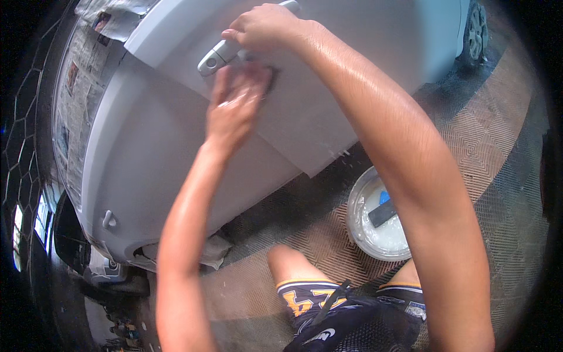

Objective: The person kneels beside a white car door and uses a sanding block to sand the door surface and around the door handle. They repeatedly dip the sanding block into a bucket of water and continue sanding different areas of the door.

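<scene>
Grey primer covers the car door [176,141] in front of me. My right hand [264,26] has its grip closed around the door handle [218,56], pulling it out from the panel. My left hand [234,105] lies flat just below the handle, pressing a dark sanding pad [271,76] against the door. A white bucket [366,234] sits on the floor by my knee.

**Matt primer, wet skin, paper masking**

The grey car door panel [305,111] looks matt and smooth, its grey door handle [220,54] alike. Printed newspaper masking [79,88] covers the window. The white plastic bucket [359,202] holds cloudy water. Both forearms glisten wet.
</scene>
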